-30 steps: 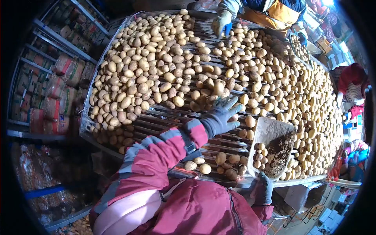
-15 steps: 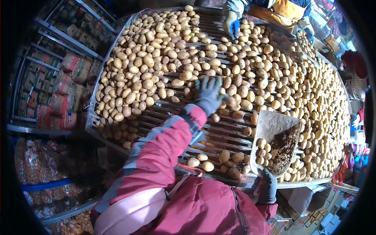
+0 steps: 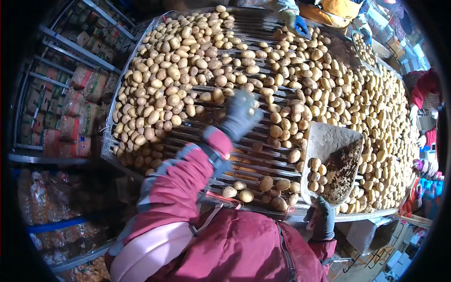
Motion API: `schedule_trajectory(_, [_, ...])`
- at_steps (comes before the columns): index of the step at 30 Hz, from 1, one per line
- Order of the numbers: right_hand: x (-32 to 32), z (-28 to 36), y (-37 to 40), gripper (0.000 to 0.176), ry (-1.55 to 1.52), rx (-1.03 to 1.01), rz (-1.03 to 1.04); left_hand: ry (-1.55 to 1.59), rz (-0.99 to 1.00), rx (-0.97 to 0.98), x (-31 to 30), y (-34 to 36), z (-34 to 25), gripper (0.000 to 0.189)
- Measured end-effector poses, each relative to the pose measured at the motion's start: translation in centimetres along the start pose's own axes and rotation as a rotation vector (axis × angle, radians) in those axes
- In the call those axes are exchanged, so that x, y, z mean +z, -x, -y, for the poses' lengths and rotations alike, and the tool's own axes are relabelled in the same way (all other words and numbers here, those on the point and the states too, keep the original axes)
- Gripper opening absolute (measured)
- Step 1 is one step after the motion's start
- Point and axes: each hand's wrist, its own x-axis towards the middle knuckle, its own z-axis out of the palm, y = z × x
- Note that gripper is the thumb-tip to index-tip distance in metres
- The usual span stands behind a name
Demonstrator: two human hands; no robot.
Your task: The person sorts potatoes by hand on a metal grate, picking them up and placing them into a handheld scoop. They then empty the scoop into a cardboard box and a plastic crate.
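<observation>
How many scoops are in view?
2: the near scoop in the right hand, and the far scoop, holding potatoes, beside the co-worker at upper right. Others may be hidden.

Potatoes (image 3: 174,72) range from pale yellow to dull brown. The left hand (image 3: 242,116) and right hand (image 3: 323,220) wear grey gloves. The jacket (image 3: 239,246) is maroon, its left sleeve (image 3: 181,183) blocked with blue-grey. The pale grey scoop (image 3: 324,136) carries dark brown mottling. A co-worker's glove (image 3: 301,27) shows blue.

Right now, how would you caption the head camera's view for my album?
Potatoes across a slatted table, gloved left hand blurred over it, right hand holding a scoop.
</observation>
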Motion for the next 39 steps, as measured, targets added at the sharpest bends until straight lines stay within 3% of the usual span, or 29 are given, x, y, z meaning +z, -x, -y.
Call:
schedule_trajectory(1, [0.0,0.1,-0.1,0.045,-0.007,0.006,-0.008,-0.066,-0.429,0.007,4.9,0.7,6.9,0.056])
schedule_trajectory(3, [0.0,0.2,0.1,0.040,0.011,0.031,0.049,-0.143,-0.164,-0.132,2.1,0.9,11.7,0.060])
schedule_trajectory(6, [0.6,-0.5,-0.2,0.037,-0.019,0.009,0.073,-0.076,-0.004,-0.149,1.0,1.7,11.7,0.057])
schedule_trajectory(8, [1.3,-0.2,-0.3,0.036,-0.121,-0.050,0.106,0.246,0.317,-0.136,6.6,3.8,14.1,0.055])
schedule_trajectory(9, [1.6,0.3,0.1,0.040,-0.093,-0.036,0.129,0.199,0.171,0.078,4.0,6.5,9.6,0.049])
schedule_trajectory(11, [1.3,0.0,0.2,0.055,-0.114,0.023,0.185,0.216,0.292,0.053,1.8,6.4,6.0,0.045])
schedule_trajectory(14, [0.7,-1.4,-0.6,0.054,-0.105,0.053,0.192,0.189,-0.073,-0.053,4.0,3.5,6.4,0.046])
schedule_trajectory(17, [1.1,-0.8,0.1,0.048,-0.081,0.075,0.182,0.091,-0.060,-0.148,3.3,0.4,4.2,0.060])
schedule_trajectory(19, [0.9,-1.2,0.3,0.044,-0.062,0.069,0.157,0.087,0.013,-0.205,4.1,-0.7,3.2,0.079])
schedule_trajectory(25, [-0.6,-3.2,0.3,0.032,0.013,0.044,0.102,0.039,-0.121,-0.067,9.7,-1.6,4.3,0.054])
schedule_trajectory(28, [-1.6,-4.3,-0.1,0.030,0.327,-0.010,0.119,0.052,-0.094,-0.103,9.6,-1.4,5.0,0.046])
schedule_trajectory(29, [-1.7,-4.7,-0.5,0.030,0.037,0.145,0.128,0.045,-0.093,-0.073,9.4,-1.1,5.6,0.040])
schedule_trajectory(30, [-1.4,-4.3,-0.3,0.030,0.032,0.139,0.128,0.075,-0.197,-0.052,10.8,-1.4,6.8,0.038])
schedule_trajectory(32, [-0.2,-3.5,0.5,0.027,-0.044,0.126,0.066,0.495,-0.057,-0.174,11.4,-1.0,9.3,0.032])
schedule_trajectory(33, [0.1,-2.7,0.8,0.019,0.019,0.049,0.083,0.963,-0.002,-0.346,10.9,-1.0,8.9,0.032])
schedule_trajectory(34, [-0.1,-3.0,0.4,0.019,0.015,0.046,0.084,1.150,0.020,-0.341,8.6,-0.8,6.6,0.036])
schedule_trajectory(36, [-1.5,-4.8,-1.1,0.031,0.257,-0.033,0.194,1.213,0.344,-0.229,3.5,0.0,0.2,0.049])
schedule_trajectory(37, [-1.9,-6.2,-2.1,0.031,0.262,-0.029,0.202,1.044,0.379,-0.068,2.2,0.8,-2.3,0.052])
schedule_trajectory(38, [-2.3,-7.7,-3.4,0.031,0.346,-0.244,0.219,0.870,0.409,0.089,1.2,1.4,-3.9,0.057])
schedule_trajectory(39, [-2.0,-7.9,-4.0,0.032,0.425,-0.465,0.236,1.083,0.447,-0.007,0.6,1.8,-4.7,0.059])
